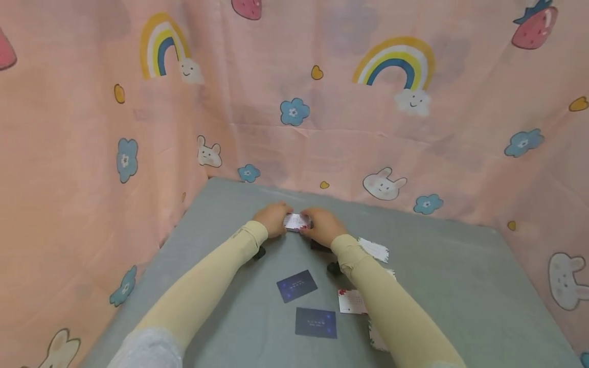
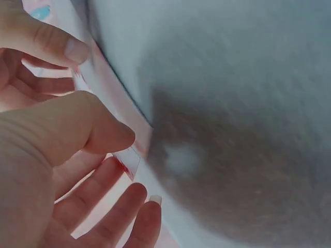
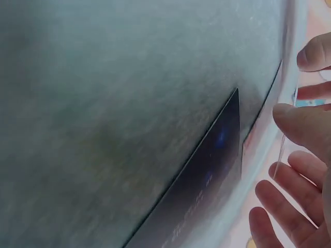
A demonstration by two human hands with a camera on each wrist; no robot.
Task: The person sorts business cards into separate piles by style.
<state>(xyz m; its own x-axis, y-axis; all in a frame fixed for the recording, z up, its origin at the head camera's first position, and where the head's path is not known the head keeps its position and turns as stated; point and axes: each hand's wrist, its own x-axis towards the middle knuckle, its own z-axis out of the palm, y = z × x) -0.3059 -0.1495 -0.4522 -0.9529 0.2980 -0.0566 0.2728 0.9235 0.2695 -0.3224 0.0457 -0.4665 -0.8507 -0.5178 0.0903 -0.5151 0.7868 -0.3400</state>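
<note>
In the head view, both hands meet at the far part of the grey table over a small white card (image 1: 296, 221) with printed lines and red corner marks. My left hand (image 1: 274, 220) pinches its left end between thumb and fingers. At its right end my right hand (image 1: 324, 225) grips it the same way. The left wrist view shows the card (image 2: 130, 161) edge-on, under the left thumb. A thin clear edge (image 3: 280, 155) shows by the right fingers in the right wrist view; whether it belongs to a sleeve or case I cannot tell.
Two dark blue cards (image 1: 296, 286) lie on the table (image 1: 248, 317) nearer the body. White cards with red marks (image 1: 352, 301) and ragged-looking borders (image 1: 374, 250) lie to the right, partly hidden by the right sleeve. A pink patterned curtain (image 1: 294, 153) surrounds the table's back and sides.
</note>
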